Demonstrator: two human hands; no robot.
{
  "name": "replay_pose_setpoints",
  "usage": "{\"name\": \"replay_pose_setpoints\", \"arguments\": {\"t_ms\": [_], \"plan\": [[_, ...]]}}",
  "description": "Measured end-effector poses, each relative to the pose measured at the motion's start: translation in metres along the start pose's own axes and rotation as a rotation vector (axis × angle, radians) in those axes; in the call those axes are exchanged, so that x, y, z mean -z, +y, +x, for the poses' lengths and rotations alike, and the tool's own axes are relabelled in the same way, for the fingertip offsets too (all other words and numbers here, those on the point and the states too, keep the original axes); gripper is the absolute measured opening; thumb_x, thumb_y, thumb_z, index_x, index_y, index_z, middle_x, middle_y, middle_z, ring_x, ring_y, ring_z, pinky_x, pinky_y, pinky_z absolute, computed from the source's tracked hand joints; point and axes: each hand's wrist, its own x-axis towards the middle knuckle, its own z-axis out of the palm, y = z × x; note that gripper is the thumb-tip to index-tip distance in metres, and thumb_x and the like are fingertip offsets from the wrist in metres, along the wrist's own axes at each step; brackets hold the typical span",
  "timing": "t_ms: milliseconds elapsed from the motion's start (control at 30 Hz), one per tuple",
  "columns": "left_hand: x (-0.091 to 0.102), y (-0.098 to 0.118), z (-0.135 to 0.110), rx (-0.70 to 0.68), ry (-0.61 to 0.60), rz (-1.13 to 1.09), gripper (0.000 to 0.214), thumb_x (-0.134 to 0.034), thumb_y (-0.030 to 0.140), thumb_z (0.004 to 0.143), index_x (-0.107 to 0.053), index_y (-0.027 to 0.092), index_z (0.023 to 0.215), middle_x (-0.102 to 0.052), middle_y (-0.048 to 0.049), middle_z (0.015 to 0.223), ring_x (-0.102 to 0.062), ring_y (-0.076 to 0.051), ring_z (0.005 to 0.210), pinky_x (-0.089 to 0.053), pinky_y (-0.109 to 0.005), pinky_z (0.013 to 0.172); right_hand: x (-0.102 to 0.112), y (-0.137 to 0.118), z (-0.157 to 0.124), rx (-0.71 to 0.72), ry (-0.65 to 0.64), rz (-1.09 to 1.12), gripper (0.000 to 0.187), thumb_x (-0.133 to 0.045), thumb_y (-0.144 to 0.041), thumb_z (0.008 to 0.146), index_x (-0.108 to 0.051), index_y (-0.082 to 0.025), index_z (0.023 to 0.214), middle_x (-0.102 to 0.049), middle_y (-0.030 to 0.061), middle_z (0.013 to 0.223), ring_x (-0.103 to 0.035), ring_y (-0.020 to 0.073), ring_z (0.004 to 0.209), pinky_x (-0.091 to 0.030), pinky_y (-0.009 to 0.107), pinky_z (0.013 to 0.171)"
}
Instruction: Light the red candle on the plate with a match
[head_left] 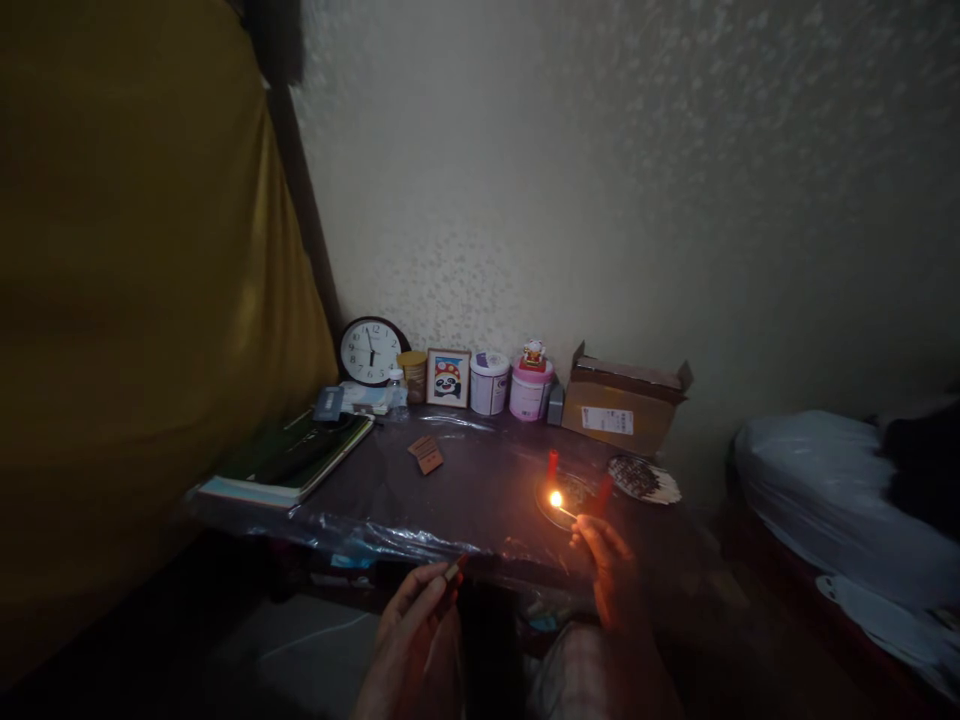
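Head view: a lit match (564,508), thin with a small bright flame, is pinched in the right hand (604,560) over the dark table (480,490), beside two red candles (553,464). The left hand (416,625) grips a small matchbox (454,570), fingers curled. Behind, the clock (370,351) shows numerals; the carton (622,405) label is unreadable.

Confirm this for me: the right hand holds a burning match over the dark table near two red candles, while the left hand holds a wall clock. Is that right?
Not quite. The head view shows the left hand holding a small matchbox, not a clock; the wall clock leans against the wall at the back of the table. The right hand does hold a burning match near the two red candles.
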Motion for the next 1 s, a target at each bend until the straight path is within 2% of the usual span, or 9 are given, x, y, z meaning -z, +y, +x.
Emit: {"name": "replay_pose_setpoints", "arguments": {"t_ms": [200,367,567,733,900,1000], "plan": [[-0.005,0.001,-0.003,0.001,0.012,-0.011,0.014,-0.076,0.021,0.066,-0.07,0.017,0.078,-0.074,-0.0084,0.086,-0.067,-0.025,0.086,-0.05,-0.036,0.079,-0.001,-0.006,0.001,-0.1,-0.015,0.116,0.026,-0.082,-0.037,0.051,-0.072,-0.022,0.07,-0.068,-0.0029,0.07,-0.063,0.012,0.066,-0.053,0.018,0.059],[-0.016,0.005,-0.01,-0.008,0.07,-0.008,0.015,-0.077,0.021,0.064,-0.069,0.017,0.075,-0.075,-0.0082,0.083,-0.068,-0.023,0.083,-0.05,-0.032,0.076,0.0,-0.008,0.007,-0.145,-0.037,0.179,0.028,-0.085,-0.032,0.047,-0.072,-0.021,0.069,-0.068,-0.0024,0.071,-0.062,0.0119,0.066,-0.054,0.018,0.059],[-0.016,0.008,-0.009,0.006,0.05,0.024,0.017,-0.078,0.023,0.063,-0.069,0.017,0.076,-0.075,-0.0083,0.084,-0.067,-0.023,0.084,-0.05,-0.033,0.076,-0.001,-0.012,0.01,-0.123,-0.051,0.144,0.023,-0.082,-0.032,0.05,-0.071,-0.022,0.068,-0.067,-0.0024,0.073,-0.062,0.0133,0.066,-0.054,0.021,0.062],[-0.01,0.006,-0.006,0.014,0.006,0.025,0.015,-0.076,0.024,0.067,-0.07,0.018,0.079,-0.074,-0.0066,0.086,-0.067,-0.024,0.089,-0.049,-0.035,0.082,-0.004,-0.021,0.011,-0.102,-0.081,0.095,0.02,-0.08,-0.032,0.052,-0.069,-0.022,0.066,-0.064,-0.0033,0.061,-0.061,0.014,0.059,-0.052,0.024,0.058],[-0.008,0.007,-0.002,-0.015,0.047,0.088,0.02,-0.081,0.025,0.06,-0.072,0.017,0.075,-0.075,-0.0075,0.082,-0.068,-0.024,0.084,-0.049,-0.035,0.082,-0.005,-0.024,0.02,-0.081,-0.104,0.063,0.022,-0.08,-0.031,0.05,-0.069,-0.021,0.067,-0.067,-0.0024,0.064,-0.062,0.0147,0.06,-0.052,0.026,0.06],[-0.009,0.008,-0.002,-0.014,0.051,0.107,0.02,-0.08,0.026,0.06,-0.072,0.017,0.076,-0.075,-0.0069,0.082,-0.068,-0.023,0.086,-0.048,-0.033,0.083,-0.004,-0.025,0.028,-0.042,-0.12,0.032,0.024,-0.079,-0.033,0.054,-0.071,-0.019,0.071,-0.068,-0.0022,0.067,-0.062,0.0142,0.064,-0.051,0.025,0.064]]}}
